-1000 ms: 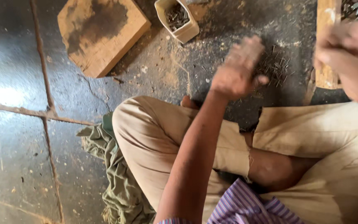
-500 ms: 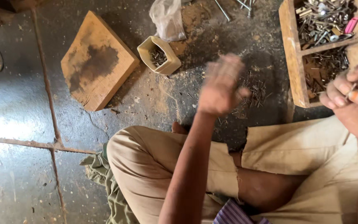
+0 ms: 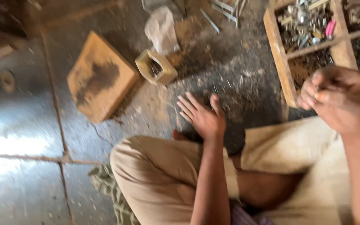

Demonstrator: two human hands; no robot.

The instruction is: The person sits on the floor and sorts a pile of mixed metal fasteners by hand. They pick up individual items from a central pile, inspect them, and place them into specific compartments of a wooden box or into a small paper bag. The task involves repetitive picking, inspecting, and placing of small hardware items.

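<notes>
- Scraps (image 3: pixel 234 93) of metal and grit lie strewn on the dark floor (image 3: pixel 21 125) just ahead of my crossed legs, and that patch is what my left hand (image 3: pixel 203 116) is spread over.
- Left hand: flat, fingers (image 3: pixel 187 104) splayed and pointing away from me, palm down, grasping nothing; it is at the floor among the scraps, though the blur keeps me from telling if it touches.
- Right hand (image 3: pixel 340 98): raised near the camera, fingers curled in with the tips pinched together by the thumb (something small may be in there, but I cannot tell what, or if anything).
- Tray (image 3: pixel 278 62), wooden with dividers, sits on the floor at my right, just beyond the right hand; its compartments are full of small metal bits, with one pink piece (image 3: pixel 330 29) among them.
- Cup (image 3: pixel 157 66), a small squarish one with dark bits inside, stands past my left hand, well apart from it.
- Bag (image 3: pixel 161 29), pale plastic and crumpled, stands just behind the cup.
- Board (image 3: pixel 98 81), a square wooden slab with a dark stain in its middle, lies flat to the left of the cup, near it.
- Cloth (image 3: pixel 109 191), greenish, is bunched on the floor under my left knee (image 3: pixel 146 175).
</notes>
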